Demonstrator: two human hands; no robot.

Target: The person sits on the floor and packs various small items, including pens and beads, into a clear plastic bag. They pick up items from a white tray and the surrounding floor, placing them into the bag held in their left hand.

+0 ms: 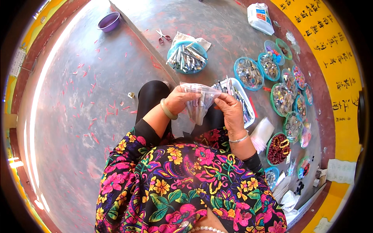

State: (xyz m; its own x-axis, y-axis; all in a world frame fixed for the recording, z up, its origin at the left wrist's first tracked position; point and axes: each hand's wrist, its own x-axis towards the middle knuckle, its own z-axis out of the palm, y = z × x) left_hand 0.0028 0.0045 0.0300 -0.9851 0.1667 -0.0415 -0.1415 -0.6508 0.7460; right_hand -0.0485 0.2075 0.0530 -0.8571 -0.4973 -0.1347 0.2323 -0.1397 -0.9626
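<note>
Between my two hands is a clear plastic bag (pixel 199 101) with several pens inside, its mouth upward. My left hand (pixel 179 100), a pale bangle on its wrist, pinches the bag's upper left side. On the other side my right hand (pixel 230 112), with a silver bangle, grips the top right corner between thumb and fingers. Just behind the right hand stands a white tray (pixel 249 109) of pens, partly hidden by it. A blue basket (pixel 187 57) heaped with pens sits farther ahead on the floor.
Red-handled scissors (pixel 164 37) lie beyond the basket. Several baskets of small items, including a bowl of dark red beads (pixel 278 149), line the right. A stack of clear bags (pixel 262 134) lies by my right wrist. A purple basin (pixel 109 22) stands far left; red scraps litter the floor.
</note>
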